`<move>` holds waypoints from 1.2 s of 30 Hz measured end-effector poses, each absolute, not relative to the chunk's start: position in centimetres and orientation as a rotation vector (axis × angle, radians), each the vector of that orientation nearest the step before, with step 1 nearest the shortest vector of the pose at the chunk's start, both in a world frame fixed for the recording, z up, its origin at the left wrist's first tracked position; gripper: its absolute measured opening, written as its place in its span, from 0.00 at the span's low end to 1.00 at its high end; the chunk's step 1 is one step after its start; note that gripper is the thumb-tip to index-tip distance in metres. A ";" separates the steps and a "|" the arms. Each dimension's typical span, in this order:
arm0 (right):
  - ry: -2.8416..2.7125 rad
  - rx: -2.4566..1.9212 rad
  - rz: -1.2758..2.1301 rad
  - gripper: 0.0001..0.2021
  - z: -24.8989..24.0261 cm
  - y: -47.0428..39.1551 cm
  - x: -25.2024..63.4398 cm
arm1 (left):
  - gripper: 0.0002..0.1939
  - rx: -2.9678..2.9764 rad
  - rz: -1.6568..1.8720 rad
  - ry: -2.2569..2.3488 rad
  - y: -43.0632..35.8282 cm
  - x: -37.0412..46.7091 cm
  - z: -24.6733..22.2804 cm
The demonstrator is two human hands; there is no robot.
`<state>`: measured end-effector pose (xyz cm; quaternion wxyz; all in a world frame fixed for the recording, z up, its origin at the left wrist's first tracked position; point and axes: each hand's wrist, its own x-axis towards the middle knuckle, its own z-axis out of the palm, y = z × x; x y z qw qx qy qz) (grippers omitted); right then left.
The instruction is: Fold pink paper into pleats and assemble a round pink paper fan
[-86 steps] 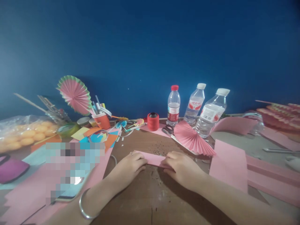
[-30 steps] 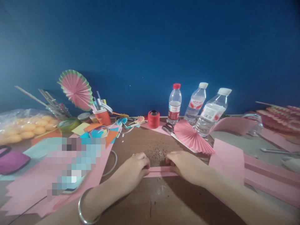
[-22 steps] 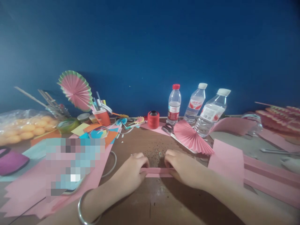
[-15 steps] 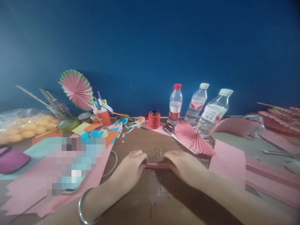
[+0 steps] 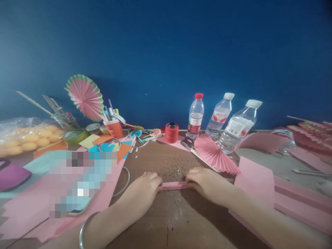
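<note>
A narrow folded strip of pink paper (image 5: 174, 186) stretches between my two hands, low over the brown tabletop. My left hand (image 5: 147, 186) closes its fingers on the strip's left end. At the other end, my right hand (image 5: 201, 180) pinches it between thumb and fingers. The fingertips and both ends of the strip are partly hidden. Small dark specks (image 5: 173, 168) lie scattered on the wood just beyond the strip. To the right of my right hand rests a pleated pink paper fan (image 5: 215, 154), with scissors (image 5: 187, 142) beside it.
A red thread spool (image 5: 171, 133) and three bottles, one red-capped (image 5: 195, 117), stand along the blue wall. At left are a cup of markers (image 5: 113, 128), a pleated round fan (image 5: 85, 97), pink sheets (image 5: 28, 214) and a bag of orange balls (image 5: 31, 140). Another pink sheet (image 5: 255, 180) lies right.
My hands have moved slightly apart, the right one shifting rightward. More of the pink strip shows between them, and its upper face is now lighter and more visible.
</note>
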<state>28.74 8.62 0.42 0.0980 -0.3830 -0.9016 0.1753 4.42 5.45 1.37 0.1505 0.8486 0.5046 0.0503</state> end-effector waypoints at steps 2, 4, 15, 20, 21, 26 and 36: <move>-2.617 -1.151 0.628 0.08 0.5 9.0 28.8 | 0.13 2.368 0.180 1.480 5.8 4.2 1.2; -2.558 -1.183 0.688 0.08 0.5 9.3 28.8 | 0.10 2.298 0.218 1.495 6.3 4.1 1.1; -2.530 -1.068 0.602 0.06 -0.4 10.3 29.0 | 0.10 2.364 0.316 1.401 7.1 3.9 1.1; -2.701 -0.920 0.423 0.11 0.6 9.4 28.6 | 0.16 2.646 0.212 1.255 6.6 4.0 0.9; -2.739 -0.903 0.385 0.12 0.8 9.2 28.4 | 0.16 2.679 0.181 1.252 6.5 4.0 0.9; -2.727 -1.016 0.274 0.08 0.4 8.6 27.7 | 0.12 2.689 0.174 1.270 6.4 4.3 1.1; -2.656 -1.115 0.156 0.09 0.8 7.5 26.8 | 0.14 2.635 0.181 1.472 5.7 4.9 1.2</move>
